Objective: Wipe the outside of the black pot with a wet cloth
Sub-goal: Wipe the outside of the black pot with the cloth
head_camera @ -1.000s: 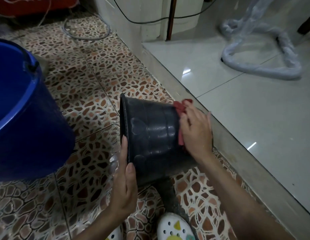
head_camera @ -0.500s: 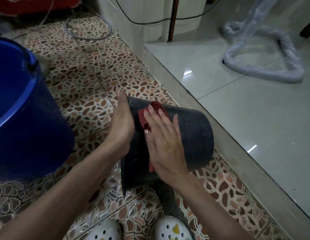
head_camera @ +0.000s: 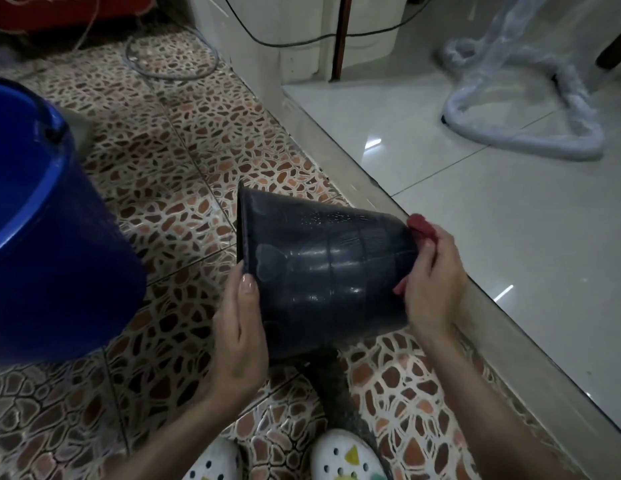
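- Black pot (head_camera: 323,271) held sideways off floor; left hand (head_camera: 238,336) gripped rim, right hand (head_camera: 432,278) clutched red cloth (head_camera: 421,228) vs base.
- Wet plastic, rim-only hold: could've slipped, dropped onto tiles (head_camera: 170,188).

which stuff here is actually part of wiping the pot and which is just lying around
Part of the job:
black pot
red cloth
left hand
right hand

Just lying about:
blue bucket
wrapped hose
clear tube
black cable
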Demonstrator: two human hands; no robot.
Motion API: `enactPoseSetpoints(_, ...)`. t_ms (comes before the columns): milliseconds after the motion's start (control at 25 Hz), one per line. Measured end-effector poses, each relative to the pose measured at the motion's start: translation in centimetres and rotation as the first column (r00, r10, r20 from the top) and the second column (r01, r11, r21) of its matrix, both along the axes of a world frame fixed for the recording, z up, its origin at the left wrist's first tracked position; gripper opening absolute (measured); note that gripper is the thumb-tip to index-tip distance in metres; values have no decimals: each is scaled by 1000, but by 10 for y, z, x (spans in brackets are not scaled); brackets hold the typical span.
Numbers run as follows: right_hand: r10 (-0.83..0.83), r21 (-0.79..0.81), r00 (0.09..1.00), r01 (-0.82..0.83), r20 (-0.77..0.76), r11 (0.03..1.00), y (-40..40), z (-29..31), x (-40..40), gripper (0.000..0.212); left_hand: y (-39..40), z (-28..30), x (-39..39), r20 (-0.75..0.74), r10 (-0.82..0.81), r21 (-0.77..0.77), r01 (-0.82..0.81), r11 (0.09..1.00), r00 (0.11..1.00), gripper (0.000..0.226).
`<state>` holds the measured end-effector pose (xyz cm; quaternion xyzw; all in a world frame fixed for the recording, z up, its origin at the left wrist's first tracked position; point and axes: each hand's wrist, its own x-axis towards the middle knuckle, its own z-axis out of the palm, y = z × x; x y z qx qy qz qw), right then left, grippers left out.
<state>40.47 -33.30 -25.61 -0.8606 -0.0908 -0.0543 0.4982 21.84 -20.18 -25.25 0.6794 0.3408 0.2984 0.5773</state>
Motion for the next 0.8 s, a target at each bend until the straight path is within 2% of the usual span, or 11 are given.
enactPoseSetpoints(40,32,60,995,-37,91,997,5,7,-21,32,-2,-5,-2,-6,2,-16,-2,1000,1000,70)
enactPoseSetpoints(80,146,86,968,-166,202,982,13,12,-44,32,-5,-8,-4,-3,6,-37,-6,999,1000,75)
enactPoseSetpoints(160,495,-73,789,-506,363,860,36,18,-85,37,-10,-13,-7,15,12,-70,-11,997,1000,85)
enactPoseSetpoints(200,620,-212,696,-586,363,782,49,19,-97,41,-11,-14,-8,22,11,-71,-9,997,1000,89)
enactPoseSetpoints(240,680,-316,660,-602,319,733,62,22,-101,48,-12,-14,-9,28,6,-61,-4,998,1000,90)
enactPoseSetpoints(280,694,-367,677,-597,247,713,73,26,-97,57,-12,-14,-10,34,-1,-57,3,998,999,91)
enactPoseSetpoints(400,593,-430,793,-491,140,758,82,27,-60,74,-14,-16,-13,3,17,-63,-17,998,1000,97)
enactPoseSetpoints(560,361,-480,930,-287,67,829,46,8,3,50,-16,-18,-18,13,-30,12,30,999,999,87)
enactPoseSetpoints(640,255,-345,964,-263,-70,901,24,2,27,41,-15,-21,-20,18,-33,44,32,999,999,79)
enactPoseSetpoints(720,98,-194,985,-126,-145,973,14,4,33,33,-17,-22,-22,54,-32,55,29,998,998,61)
enactPoseSetpoints(800,45,-92,999,-44,12,995,19,16,6,30,-19,-19,-22,95,-71,68,64,996,993,50)
